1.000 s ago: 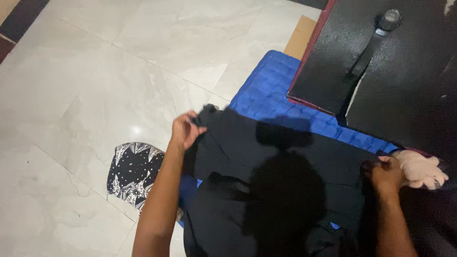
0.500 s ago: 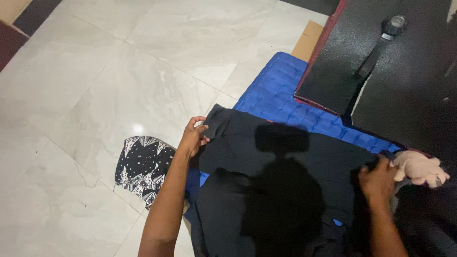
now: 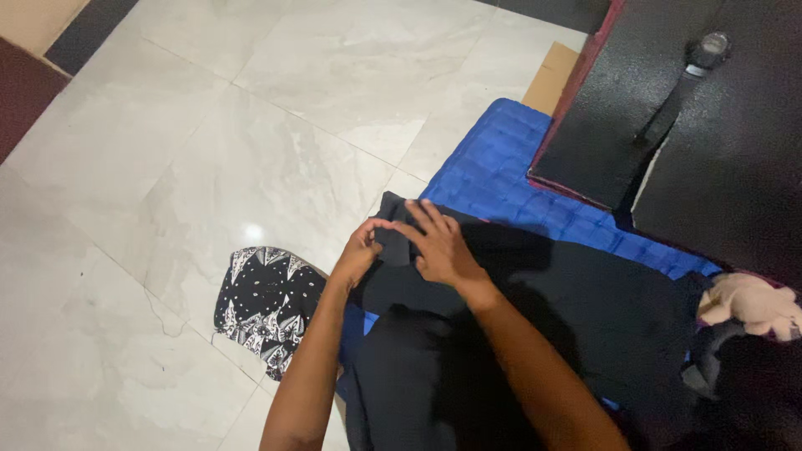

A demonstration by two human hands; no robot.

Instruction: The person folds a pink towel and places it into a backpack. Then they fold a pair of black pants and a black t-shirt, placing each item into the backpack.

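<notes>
Black garment (image 3: 535, 334) spread over blue quilted mat (image 3: 501, 167), on floor. Left hand (image 3: 357, 250) pinches garment's upper left corner, fingers curled shut on cloth. Right hand (image 3: 439, 242) flat on same corner, fingers spread. Patterned black-white cloth (image 3: 266, 305) just left. Beyond: wristwatch (image 3: 689, 75) on black table (image 3: 735, 167).

Both bare forearms reach up from the bottom edge and converge toward the middle. The left hand (image 3: 361, 250) is curled, its fingers bent inward into a pinch, knuckles facing left. The right hand (image 3: 438, 246) lies just beside it, palm down, fingers spread and stretched forward, the fingertips touching the left hand's. The right forearm crosses diagonally from the lower right; the left forearm rises almost straight
</notes>
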